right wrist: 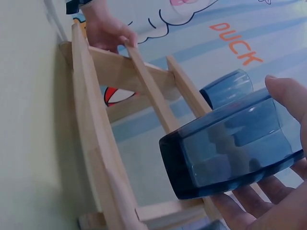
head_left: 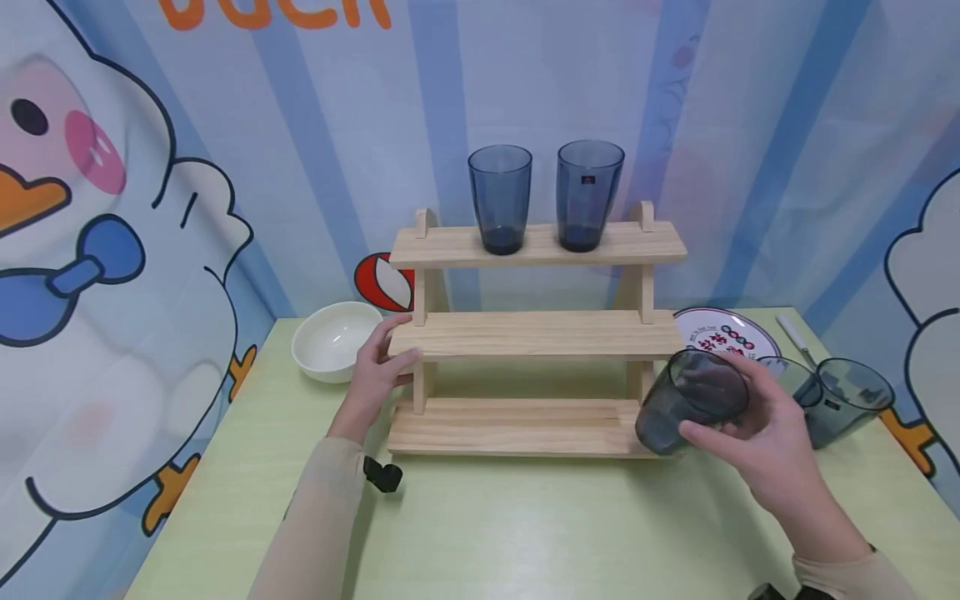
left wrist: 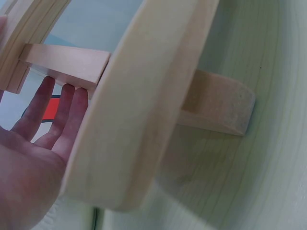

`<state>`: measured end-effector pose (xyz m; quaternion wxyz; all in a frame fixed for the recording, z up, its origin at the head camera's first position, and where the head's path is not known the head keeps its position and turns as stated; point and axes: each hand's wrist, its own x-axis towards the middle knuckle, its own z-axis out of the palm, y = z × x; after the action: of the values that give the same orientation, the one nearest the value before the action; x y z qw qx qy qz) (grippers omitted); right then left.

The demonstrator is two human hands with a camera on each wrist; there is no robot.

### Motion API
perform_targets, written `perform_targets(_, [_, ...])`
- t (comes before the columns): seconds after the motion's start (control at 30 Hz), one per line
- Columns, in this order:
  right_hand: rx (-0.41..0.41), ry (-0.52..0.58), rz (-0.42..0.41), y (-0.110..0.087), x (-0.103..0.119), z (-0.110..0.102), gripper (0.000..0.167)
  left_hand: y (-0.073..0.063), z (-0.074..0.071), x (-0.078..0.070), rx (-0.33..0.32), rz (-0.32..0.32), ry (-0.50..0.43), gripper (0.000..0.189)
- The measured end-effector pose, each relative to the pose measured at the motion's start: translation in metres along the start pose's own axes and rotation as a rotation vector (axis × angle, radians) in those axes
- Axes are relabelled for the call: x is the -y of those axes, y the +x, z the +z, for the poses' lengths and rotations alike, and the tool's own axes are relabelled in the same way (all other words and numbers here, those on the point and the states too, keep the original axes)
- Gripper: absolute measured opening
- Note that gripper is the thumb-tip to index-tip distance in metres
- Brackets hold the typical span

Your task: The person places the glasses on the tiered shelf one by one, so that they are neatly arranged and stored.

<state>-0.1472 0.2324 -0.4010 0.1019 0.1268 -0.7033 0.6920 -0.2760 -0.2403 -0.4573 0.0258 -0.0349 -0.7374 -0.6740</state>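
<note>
A three-tier wooden rack [head_left: 540, 335] stands on the table. My left hand [head_left: 369, 385] grips the left end of its middle shelf, the fingers reaching behind against a wooden upright [left wrist: 72, 62]. In my right hand [head_left: 776, 442] is a blue-grey drinking glass [right wrist: 230, 143], held around its side and tilted, with its base toward the rack. It hangs before the right end of the bottom shelf [head_left: 510, 427]. On the top shelf two similar glasses stand upright, one at the left [head_left: 501, 200] and one at the right [head_left: 589, 200].
Right of the rack are two more glasses, one nearer [head_left: 843, 408] and one partly hidden [head_left: 791, 379] by my right hand. Behind them lie a patterned plate [head_left: 723, 327] and a white-handled utensil [head_left: 795, 337]. A white bowl [head_left: 333, 337] sits left. A cartoon duck cloth [head_left: 337, 167] hangs behind.
</note>
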Motion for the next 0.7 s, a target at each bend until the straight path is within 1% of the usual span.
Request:
perform_targets(0.17, [0.034, 0.028, -0.043, 0.020, 0.001, 0.021, 0.079, 0.000, 0.001, 0.000, -0.003, -0.002, -0.002, 0.057])
perform_targets(0.3, [0.047, -0.012, -0.049, 0.035, 0.003, 0.035, 0.076, 0.000, 0.001, 0.000, -0.001, -0.005, -0.003, 0.057])
perform_targets(0.53, [0.045, -0.149, -0.033, 0.058, 0.009, 0.056, 0.074, 0.000, 0.002, 0.001, -0.007, -0.005, -0.015, 0.056])
perform_targets(0.7, [0.048, -0.161, -0.009, 0.074, 0.014, 0.073, 0.074, 0.000, 0.002, 0.001, -0.013, -0.006, -0.013, 0.055])
